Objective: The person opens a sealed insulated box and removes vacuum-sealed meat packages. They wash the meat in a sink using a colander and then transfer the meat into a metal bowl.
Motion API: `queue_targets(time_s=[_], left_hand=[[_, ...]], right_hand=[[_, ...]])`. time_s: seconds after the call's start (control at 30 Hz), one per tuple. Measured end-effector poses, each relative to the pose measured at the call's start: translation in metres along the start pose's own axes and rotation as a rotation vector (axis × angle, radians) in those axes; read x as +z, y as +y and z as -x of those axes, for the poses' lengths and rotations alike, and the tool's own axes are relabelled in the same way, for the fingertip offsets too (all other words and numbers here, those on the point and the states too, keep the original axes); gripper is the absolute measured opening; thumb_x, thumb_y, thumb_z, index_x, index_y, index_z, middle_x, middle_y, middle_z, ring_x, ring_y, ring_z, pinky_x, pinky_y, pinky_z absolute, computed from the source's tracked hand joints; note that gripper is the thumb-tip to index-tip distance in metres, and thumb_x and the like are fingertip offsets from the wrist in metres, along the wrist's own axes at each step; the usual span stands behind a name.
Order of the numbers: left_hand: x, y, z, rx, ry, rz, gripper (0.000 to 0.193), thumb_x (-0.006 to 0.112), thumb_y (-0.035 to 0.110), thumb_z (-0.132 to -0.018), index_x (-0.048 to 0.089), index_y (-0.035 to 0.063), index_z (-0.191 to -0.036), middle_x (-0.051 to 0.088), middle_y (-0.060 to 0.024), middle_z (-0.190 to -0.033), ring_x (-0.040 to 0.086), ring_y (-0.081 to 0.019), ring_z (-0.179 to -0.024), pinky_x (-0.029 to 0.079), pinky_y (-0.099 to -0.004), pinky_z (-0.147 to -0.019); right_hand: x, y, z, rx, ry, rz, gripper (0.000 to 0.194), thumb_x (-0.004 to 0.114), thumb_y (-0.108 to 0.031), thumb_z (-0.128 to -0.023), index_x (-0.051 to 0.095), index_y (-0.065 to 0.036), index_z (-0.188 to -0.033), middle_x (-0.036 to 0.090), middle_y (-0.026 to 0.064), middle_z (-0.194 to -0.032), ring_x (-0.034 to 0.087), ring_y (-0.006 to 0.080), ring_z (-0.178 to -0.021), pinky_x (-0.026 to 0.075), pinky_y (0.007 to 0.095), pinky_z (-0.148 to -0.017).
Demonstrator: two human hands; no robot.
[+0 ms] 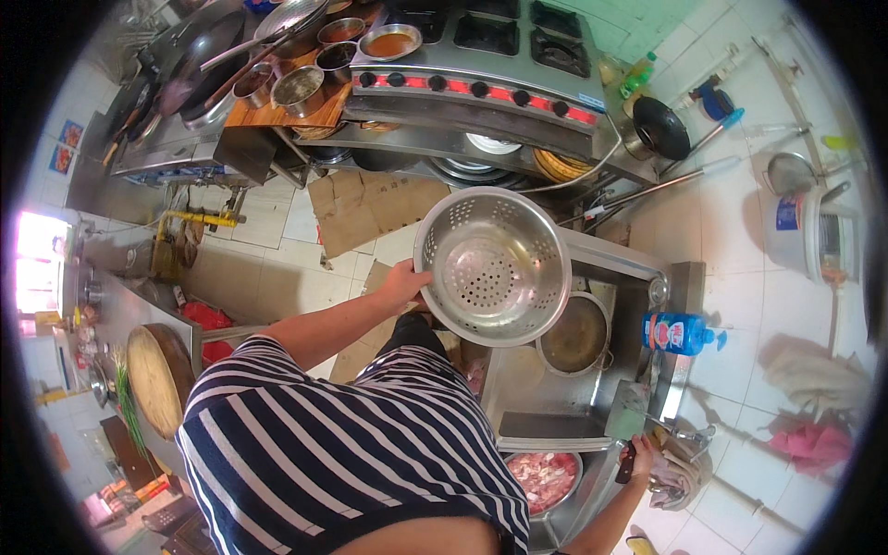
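Note:
My left hand [406, 283] grips the near-left rim of a large stainless steel colander [479, 277], its bowl facing up and holding nothing. The colander is held over the left edge of a steel sink [541, 395] and covers part of it. A round metal pan [572, 333] with a murky brown inside lies in the sink, partly hidden by the colander. At the lower right, my right hand [642, 456] is closed at the dark handle of a cleaver [628, 409]. Its broad blade points towards the sink's right wall, close to the faucet [683, 433].
A metal basin of raw cut meat [544, 479] sits beside the sink. A blue detergent bottle [673, 334] stands on the sink's ledge. Ahead is a gas range [479, 76] with sauce pots [298, 90] beside it. Cardboard [374, 205] lies on the floor; a round chopping block [159, 381] stands left.

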State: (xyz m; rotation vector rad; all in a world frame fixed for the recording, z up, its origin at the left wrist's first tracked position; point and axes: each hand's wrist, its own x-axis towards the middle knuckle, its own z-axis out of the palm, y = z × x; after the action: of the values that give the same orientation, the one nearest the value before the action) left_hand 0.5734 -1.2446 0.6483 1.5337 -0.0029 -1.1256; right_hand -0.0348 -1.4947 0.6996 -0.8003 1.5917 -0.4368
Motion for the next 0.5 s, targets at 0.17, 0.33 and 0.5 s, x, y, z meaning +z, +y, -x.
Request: queue_targets(time_s=[0.17, 0.33, 0.5], left_hand=[[-0.017, -0.003, 0.002, -0.019, 0.084, 0.025, 0.028, 0.058, 0.005, -0.075, 0.052, -0.0058, -0.100, 0.062, -0.0150, -0.083, 0.065, -0.0260, -0.066, 0.058, -0.0377, -0.055], [-0.044, -0.019, -0.013, -0.023, 0.115, 0.022, 0.023, 0.061, 0.007, -0.074, 0.055, -0.0035, -0.093, 0.063, -0.0133, -0.083, 0.064, -0.0234, -0.065, 0.055, -0.0352, -0.050], [-0.043, -0.013, -0.017, 0.028, 0.185, 0.003, 0.023, 0.062, 0.009, -0.075, 0.056, -0.0014, -0.094, 0.063, -0.0112, -0.083, 0.063, -0.0230, -0.068, 0.056, -0.0369, -0.058]], right_hand=[[-0.006, -0.013, -0.032, 0.157, -0.069, -0.296, 0.019, 0.066, -0.011, -0.078, 0.050, -0.008, -0.087, 0.051, 0.0055, -0.071, 0.050, 0.0114, -0.050, 0.045, 0.0222, -0.041], [-0.004, -0.027, -0.036, 0.212, -0.046, -0.450, 0.015, 0.064, -0.011, -0.080, 0.050, -0.007, -0.083, 0.052, 0.0030, -0.066, 0.049, 0.0093, -0.050, 0.044, 0.0188, -0.041], [0.014, -0.026, -0.003, -0.161, -0.157, -0.121, 0.017, 0.057, -0.025, -0.085, 0.052, -0.012, -0.076, 0.050, -0.0031, -0.061, 0.044, 0.0067, -0.046, 0.035, 0.0202, -0.040]])
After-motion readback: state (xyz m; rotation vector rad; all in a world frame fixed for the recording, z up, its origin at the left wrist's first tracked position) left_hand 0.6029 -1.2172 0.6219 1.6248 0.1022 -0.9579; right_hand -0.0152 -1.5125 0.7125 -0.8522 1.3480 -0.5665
